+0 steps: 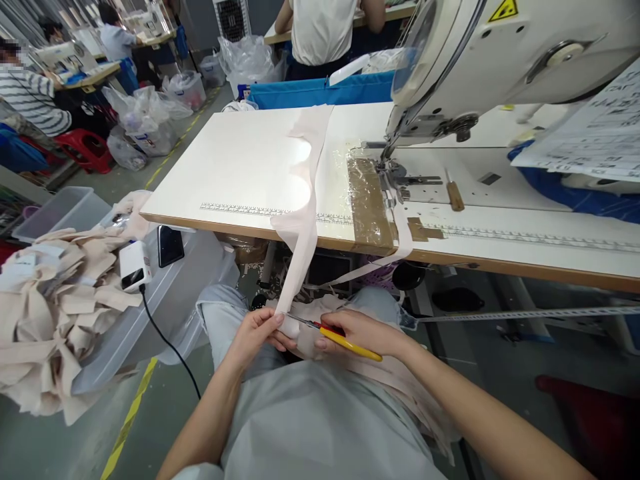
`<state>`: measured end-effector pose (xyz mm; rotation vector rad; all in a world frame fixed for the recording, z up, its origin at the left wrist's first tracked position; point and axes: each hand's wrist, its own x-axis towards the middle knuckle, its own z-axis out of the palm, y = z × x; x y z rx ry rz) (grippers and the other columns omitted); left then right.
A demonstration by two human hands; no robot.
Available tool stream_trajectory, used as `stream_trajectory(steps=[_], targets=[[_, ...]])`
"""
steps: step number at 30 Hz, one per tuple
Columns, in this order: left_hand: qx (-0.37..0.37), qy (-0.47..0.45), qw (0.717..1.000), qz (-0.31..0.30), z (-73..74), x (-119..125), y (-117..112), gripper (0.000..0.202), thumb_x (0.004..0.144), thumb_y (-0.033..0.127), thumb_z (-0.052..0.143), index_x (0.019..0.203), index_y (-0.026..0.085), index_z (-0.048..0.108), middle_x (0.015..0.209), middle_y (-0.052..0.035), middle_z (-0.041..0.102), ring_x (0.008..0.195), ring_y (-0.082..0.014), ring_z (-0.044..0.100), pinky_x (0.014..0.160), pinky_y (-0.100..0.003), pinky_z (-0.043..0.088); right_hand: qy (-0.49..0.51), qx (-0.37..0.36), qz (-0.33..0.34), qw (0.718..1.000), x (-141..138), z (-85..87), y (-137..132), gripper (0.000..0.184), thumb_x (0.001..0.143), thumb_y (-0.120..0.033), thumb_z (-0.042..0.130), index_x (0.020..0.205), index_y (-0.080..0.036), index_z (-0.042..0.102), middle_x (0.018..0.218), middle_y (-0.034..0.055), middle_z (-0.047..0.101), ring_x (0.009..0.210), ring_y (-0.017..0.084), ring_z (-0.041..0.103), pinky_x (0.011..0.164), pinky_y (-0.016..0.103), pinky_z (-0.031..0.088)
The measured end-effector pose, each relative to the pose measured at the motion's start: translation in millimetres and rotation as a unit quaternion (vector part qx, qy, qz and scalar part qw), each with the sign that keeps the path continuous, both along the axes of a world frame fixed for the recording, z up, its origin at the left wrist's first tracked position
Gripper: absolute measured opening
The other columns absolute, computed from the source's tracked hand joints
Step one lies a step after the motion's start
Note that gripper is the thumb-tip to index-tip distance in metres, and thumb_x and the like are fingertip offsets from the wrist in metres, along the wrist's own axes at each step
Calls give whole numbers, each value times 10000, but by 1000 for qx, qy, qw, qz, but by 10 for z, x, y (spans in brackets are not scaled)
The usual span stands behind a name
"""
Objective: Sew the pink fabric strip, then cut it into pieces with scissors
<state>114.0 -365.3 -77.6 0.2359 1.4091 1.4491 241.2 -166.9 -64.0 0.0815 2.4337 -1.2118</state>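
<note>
I am watching my left hand [257, 333] pinching shut on the lower end of the pale pink fabric strip [303, 220], thumb and fingers pressing together over my lap; the strip is running up from that pinch, over the front edge of the white table [240, 167] and across its top, beside the sewing machine [500, 60]; my right hand [363, 333] is closing around the yellow-handled snips [345, 342], their blades pointing left and meeting the strip's end just beside the left fingertips; to my left, a pile of pink pieces [50, 313] is lying over a clear plastic bin [165, 293].
</note>
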Motion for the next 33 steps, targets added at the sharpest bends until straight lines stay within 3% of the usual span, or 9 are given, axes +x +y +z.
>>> stream_trajectory(steps=[5, 8, 23, 27, 30, 32, 33], targets=[[12, 0, 1000, 2, -37, -6, -11, 425, 704, 517, 736, 791, 119, 616, 631, -79, 708, 573, -186, 690, 498, -210, 500, 53, 152, -12, 987, 30, 4, -81, 478, 839, -630, 508, 644, -206, 406, 571, -16, 442, 515, 135, 398, 497, 264, 195], [16, 2, 1000, 1, -40, -3, -14, 417, 713, 507, 733, 796, 113, 627, 667, -90, 720, 587, -190, 694, 501, -211, 502, 68, 193, -23, 979, 43, 7, -118, 458, 845, -601, 521, 632, -204, 438, 559, -11, 469, 499, 136, 417, 488, 260, 181], [12, -14, 1000, -20, -62, 14, -15, 398, 711, 497, 732, 754, 118, 618, 598, -81, 697, 556, -187, 677, 488, -213, 472, 80, 214, -19, 973, -27, -56, -131, 445, 802, -598, 585, 635, -202, 472, 577, -1, 518, 511, 141, 447, 482, 260, 160], [10, -2, 999, -33, -76, 14, -37, 431, 745, 542, 680, 782, 117, 620, 589, -77, 681, 558, -181, 665, 500, -219, 465, 84, 183, -48, 978, -44, -140, -113, 456, 799, -587, 585, 598, -200, 453, 555, -1, 511, 505, 140, 448, 490, 258, 196], [-12, 79, 995, -55, -124, -119, -10, 482, 781, 566, 621, 961, 119, 626, 683, -75, 690, 522, -154, 625, 499, -235, 457, 100, 150, -99, 979, 82, -210, -100, 458, 819, -601, 540, 609, -202, 457, 583, 10, 544, 527, 155, 478, 503, 263, 259], [-37, 225, 974, -9, -186, -284, 90, 503, 793, 519, 623, 1124, 141, 592, 919, -105, 695, 575, -138, 610, 575, -275, 492, 106, 117, -131, 979, 244, -244, -125, 458, 831, -608, 511, 616, -206, 470, 608, 22, 569, 550, 175, 509, 511, 277, 325], [-45, 310, 949, 33, -218, -369, 169, 504, 795, 479, 630, 1177, 155, 572, 1053, -124, 664, 660, -150, 622, 655, -307, 513, 106, 96, -149, 978, 330, -263, -148, 460, 825, -619, 509, 616, -210, 481, 618, 28, 580, 557, 186, 524, 508, 285, 359]])
